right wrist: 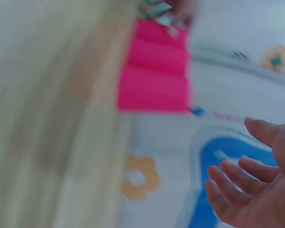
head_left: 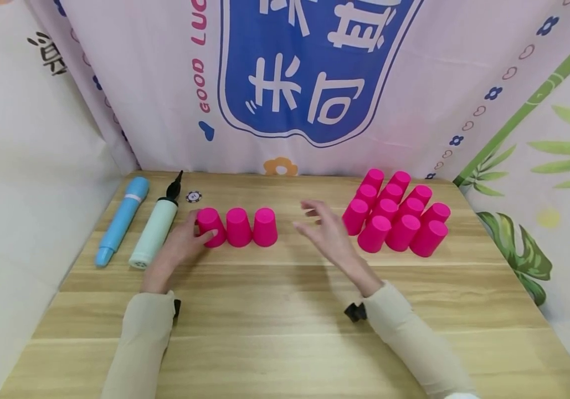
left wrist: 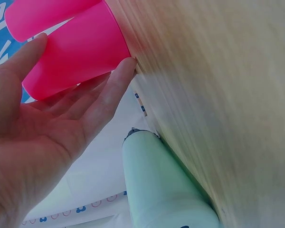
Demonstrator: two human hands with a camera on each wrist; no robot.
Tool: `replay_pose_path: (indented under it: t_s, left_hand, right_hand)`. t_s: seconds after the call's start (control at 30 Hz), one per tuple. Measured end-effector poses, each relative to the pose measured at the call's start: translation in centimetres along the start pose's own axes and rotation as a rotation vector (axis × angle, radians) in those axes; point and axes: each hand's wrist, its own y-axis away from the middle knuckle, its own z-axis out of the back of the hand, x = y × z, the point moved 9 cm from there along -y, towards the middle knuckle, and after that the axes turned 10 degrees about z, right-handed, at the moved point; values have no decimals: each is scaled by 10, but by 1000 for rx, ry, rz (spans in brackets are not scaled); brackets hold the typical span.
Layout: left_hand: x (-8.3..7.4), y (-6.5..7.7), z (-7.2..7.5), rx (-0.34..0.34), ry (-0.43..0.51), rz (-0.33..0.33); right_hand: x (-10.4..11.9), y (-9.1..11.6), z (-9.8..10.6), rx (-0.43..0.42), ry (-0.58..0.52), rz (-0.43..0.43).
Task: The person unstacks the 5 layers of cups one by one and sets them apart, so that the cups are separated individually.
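Three pink cups stand upside down in a row: a left cup (head_left: 211, 226), a middle cup (head_left: 239, 227) and a right cup (head_left: 265, 227). My left hand (head_left: 183, 242) holds the left cup, its thumb on the near side and its fingers round the far side. The left wrist view shows this hand (left wrist: 52, 123) against the held cup (left wrist: 80, 52). Off to the right of the row, my right hand (head_left: 332, 235) is above the table with nothing in its grasp. Its fingers are loosely bent and apart in the blurred right wrist view.
Several more upside-down pink cups (head_left: 402, 233) stand grouped at the table's right. At the left lie a blue cylindrical tool (head_left: 123, 221) and a pale green hand pump (head_left: 155, 233) with a black nozzle. A small round chip (head_left: 194, 197) lies behind the row. A printed curtain (head_left: 165, 111) hangs at the back.
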Motion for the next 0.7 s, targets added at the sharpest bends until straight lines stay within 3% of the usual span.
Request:
replay_pose_path:
  t_s: [0.13, 0.27, 0.5, 0.7]
  left_hand:
    - [1, 0, -1, -2, -1, -3]
    - [2, -1, -1, -12, -3, -5]
    - [0, -2, -1, -16, -1, -12]
    - [1, -2, -1, -22, -8, -12]
  right_hand:
    - [-10, -15, -50, 118, 41, -75]
    - [-17, -27, -78, 160, 80, -133]
    - [-21, -30, -92, 128, 159, -150]
    - [-26, -26, -94, 124, 156, -157]
